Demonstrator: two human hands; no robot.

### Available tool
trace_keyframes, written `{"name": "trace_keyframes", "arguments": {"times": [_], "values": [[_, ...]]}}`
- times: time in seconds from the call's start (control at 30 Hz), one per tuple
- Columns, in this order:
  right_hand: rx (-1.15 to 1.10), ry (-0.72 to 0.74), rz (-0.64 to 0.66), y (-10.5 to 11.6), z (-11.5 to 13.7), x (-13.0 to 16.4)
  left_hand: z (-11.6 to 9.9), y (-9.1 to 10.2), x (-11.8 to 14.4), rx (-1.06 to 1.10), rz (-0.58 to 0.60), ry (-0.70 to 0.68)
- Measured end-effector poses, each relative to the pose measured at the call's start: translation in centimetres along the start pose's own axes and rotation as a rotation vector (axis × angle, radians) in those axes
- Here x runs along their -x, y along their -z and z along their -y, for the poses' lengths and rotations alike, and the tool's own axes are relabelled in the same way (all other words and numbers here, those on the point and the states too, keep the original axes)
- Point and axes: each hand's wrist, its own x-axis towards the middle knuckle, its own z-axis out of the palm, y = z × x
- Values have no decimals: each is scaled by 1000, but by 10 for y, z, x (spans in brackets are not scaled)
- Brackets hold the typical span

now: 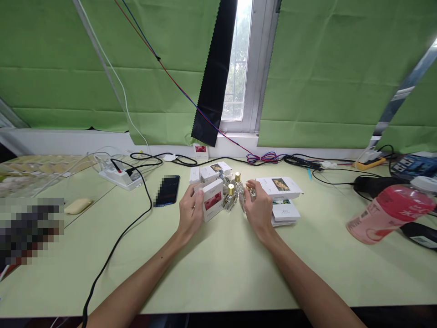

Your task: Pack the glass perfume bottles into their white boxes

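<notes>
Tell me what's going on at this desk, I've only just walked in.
A person sits at a pale green table. The left hand grips a small white box with a red picture; the right hand holds a small glass bottle. Two gold-capped bottles stand between the hands, with more white boxes beside them.

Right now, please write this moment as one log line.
left hand: holds white box | right hand: holds glass bottle | between: gold-capped bottles | surface: green table

The left hand (191, 210) grips a small white box (212, 200); the right hand (258, 210) holds a gold-capped bottle (248, 193).
</notes>
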Motion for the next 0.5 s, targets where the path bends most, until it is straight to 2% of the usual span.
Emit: {"name": "trace_keyframes", "arguments": {"times": [0.5], "values": [[-1,14,4,3,5,1,1,1,0,-128,55,-17]]}}
